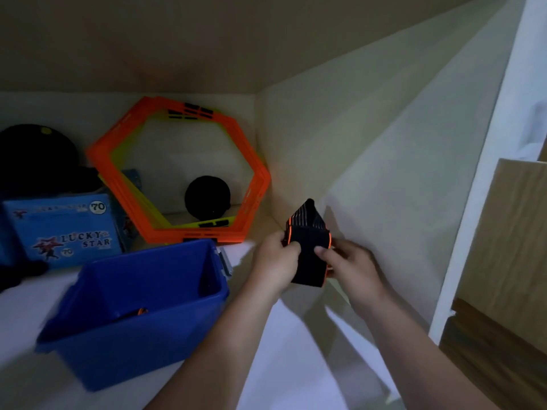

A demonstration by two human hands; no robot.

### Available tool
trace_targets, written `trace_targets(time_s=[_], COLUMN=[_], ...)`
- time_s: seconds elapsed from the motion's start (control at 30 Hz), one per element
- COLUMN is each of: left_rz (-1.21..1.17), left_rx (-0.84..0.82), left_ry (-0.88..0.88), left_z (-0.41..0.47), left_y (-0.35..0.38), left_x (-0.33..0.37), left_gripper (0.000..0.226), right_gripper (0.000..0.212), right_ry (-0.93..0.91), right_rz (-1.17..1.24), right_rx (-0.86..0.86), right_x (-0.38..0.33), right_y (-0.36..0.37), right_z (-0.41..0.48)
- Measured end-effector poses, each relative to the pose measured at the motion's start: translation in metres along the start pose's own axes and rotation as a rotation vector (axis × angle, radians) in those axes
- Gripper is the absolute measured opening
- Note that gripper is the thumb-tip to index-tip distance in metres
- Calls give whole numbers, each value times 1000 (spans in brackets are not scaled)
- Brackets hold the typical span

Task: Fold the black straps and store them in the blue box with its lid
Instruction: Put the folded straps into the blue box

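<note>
A black strap (307,250) with orange edging is held upright in front of me, partly folded, its striped top end sticking up. My left hand (275,261) grips its left edge and my right hand (349,264) grips its right edge. Down to the left stands the open blue box (142,344) on the white shelf. Inside it lies another dark strap with orange trim (137,312). I cannot see a lid for the box.
Orange and yellow hexagon rings (257,184) lean against the back wall, with a black round object (207,198) behind them. A light blue "Lucky Star" carton (68,229) and black items (32,155) sit at the left. The cupboard side wall (384,173) rises just right of my hands.
</note>
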State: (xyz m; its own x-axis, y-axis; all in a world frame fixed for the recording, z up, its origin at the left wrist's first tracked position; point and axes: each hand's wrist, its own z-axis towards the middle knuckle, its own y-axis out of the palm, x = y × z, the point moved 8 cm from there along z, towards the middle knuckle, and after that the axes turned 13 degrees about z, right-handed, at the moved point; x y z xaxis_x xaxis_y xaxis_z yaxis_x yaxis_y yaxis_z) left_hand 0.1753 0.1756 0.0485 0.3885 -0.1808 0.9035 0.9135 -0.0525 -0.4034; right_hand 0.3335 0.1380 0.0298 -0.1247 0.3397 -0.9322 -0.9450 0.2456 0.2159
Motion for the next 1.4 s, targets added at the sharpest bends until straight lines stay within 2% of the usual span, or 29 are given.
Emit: trace_targets(time_s=[0.2, 0.47, 0.67, 0.77, 0.83, 0.9, 1.07, 1.2, 1.3, 1.4], left_rz=[0, 259, 700, 832, 810, 759, 645, 591, 544, 436], left_rx=[100, 295, 594, 593, 557, 537, 570, 643, 698, 691], left_ry=[117, 131, 25, -136, -231, -254, -204, -133, -107, -123], left_z=[-25, -64, -106, -113, -115, -114, -120, -140, -157, -168], left_y=[-79, -193, -289, -313, -317, -317, -315, -309, -303, -293], left_x=[22, -6, -58, -100, -121, -131, -131, -136, -141, -149], left_gripper=[15, 30, 20, 23, 24, 24, 17, 15, 18, 24], right_gripper=[11, 13, 12, 15, 17, 18, 13, 17, 13, 9], right_ry=[71, 104, 193, 182, 181, 181, 182, 174, 173, 117], right_rz=[162, 236, 332, 330, 318, 306, 285, 233, 112, -177], right_rx=[-219, -377, -416, -426, -428, -432, -421, -433, -395, -354], right_x=[-34, -37, -23, -17, -13, -10, -6, -8, -6, 0], right_y=[64, 173, 233, 247, 251, 254, 254, 250, 243, 236], right_z=[1, -26, -48, -52, -53, -53, -51, -50, -47, -42])
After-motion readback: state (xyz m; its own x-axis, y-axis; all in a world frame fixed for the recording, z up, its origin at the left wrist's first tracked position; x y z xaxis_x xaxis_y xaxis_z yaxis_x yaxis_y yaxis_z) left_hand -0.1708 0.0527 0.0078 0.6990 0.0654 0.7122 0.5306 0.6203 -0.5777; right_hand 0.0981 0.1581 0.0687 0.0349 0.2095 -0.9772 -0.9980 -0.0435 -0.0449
